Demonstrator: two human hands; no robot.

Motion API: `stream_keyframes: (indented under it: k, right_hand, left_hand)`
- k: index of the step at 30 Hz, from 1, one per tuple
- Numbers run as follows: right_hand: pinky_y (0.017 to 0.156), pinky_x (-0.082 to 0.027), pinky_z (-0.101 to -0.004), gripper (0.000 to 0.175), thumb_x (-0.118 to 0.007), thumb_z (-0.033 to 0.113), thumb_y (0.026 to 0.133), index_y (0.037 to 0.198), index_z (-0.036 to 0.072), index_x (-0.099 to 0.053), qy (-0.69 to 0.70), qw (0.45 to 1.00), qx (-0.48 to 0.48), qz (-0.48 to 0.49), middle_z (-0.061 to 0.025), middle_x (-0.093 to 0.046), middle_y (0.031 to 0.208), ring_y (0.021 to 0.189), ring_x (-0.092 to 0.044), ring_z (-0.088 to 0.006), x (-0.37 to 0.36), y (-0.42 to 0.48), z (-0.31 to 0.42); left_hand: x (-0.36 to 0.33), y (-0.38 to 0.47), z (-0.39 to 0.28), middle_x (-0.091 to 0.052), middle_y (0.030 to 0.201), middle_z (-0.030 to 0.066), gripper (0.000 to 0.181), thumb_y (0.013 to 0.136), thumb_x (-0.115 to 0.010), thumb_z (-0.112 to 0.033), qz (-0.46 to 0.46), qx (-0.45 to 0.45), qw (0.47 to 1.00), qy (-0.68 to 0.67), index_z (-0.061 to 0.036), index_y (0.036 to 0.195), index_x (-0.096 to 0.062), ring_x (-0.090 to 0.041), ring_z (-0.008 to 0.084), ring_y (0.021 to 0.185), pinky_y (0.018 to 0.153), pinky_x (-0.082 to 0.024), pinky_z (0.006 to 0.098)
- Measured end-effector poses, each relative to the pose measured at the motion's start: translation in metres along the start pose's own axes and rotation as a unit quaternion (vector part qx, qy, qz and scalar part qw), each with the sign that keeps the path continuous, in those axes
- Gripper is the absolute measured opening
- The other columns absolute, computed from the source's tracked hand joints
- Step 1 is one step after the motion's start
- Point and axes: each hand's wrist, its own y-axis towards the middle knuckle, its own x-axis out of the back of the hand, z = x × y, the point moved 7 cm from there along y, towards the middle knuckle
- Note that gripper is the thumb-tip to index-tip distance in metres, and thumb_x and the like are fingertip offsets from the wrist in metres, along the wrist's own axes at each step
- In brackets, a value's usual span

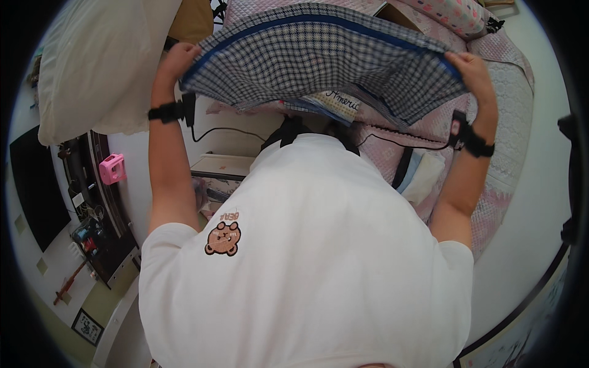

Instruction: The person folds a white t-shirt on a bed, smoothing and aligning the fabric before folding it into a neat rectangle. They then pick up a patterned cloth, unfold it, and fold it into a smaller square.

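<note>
Between my raised hands stretches a checked cloth in blue, black and white, with a dark blue band along its upper part. My left hand grips its left end, and my right hand grips the right end. The cloth bows upward in the middle, and its lower edge hangs in loose folds. Below that edge shows a patterned fabric piece bearing writing; whether it belongs to the cloth I cannot tell. Each wrist wears a black strap with a cabled device.
Behind the cloth is a pink quilted bed cover, with an open cardboard box on it. Folded clothes lie right of my body. A cream curtain hangs at left, near a pink plastic item and a white-topped cabinet.
</note>
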Motion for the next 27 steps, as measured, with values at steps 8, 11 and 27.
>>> stream_keyframes:
  k: [8,11,27]
  right_hand:
    - [0.059,-0.045,-0.0326,0.019,-0.065,0.015,0.086,0.094,-0.002,-0.063,0.014,0.931,0.364,-0.004,-0.0141,-0.060,0.078,0.067,-0.059,-0.0251,-0.172,-0.071,0.120]
    - [0.066,-0.049,-0.0374,0.021,-0.065,0.006,0.084,0.103,0.000,-0.057,0.095,0.944,0.316,-0.020,-0.0174,-0.063,0.087,0.075,-0.063,-0.0322,-0.197,-0.072,0.133]
    - [0.075,-0.053,-0.0383,0.029,-0.066,0.003,0.080,0.105,0.003,-0.052,0.158,0.944,0.285,-0.041,-0.0180,-0.066,0.092,0.087,-0.066,-0.0340,-0.196,-0.081,0.138]
  left_hand:
    - [-0.150,-0.070,-0.121,-0.062,0.092,0.0005,0.030,0.091,-0.059,-0.013,0.137,0.044,0.880,-0.452,-0.0004,0.118,-0.056,-0.059,0.0060,0.078,0.066,-0.050,0.0207]
    - [-0.161,-0.067,-0.157,-0.062,0.089,0.0016,0.040,0.088,-0.059,-0.008,0.066,0.033,0.880,-0.470,0.0001,0.126,-0.048,-0.060,0.0062,0.071,0.058,-0.050,0.0200]
    - [-0.183,-0.042,-0.198,-0.058,0.086,0.0018,0.058,0.080,-0.051,0.007,0.130,-0.009,0.872,-0.473,0.0016,0.137,-0.043,-0.053,0.0067,0.068,0.058,-0.044,0.0208]
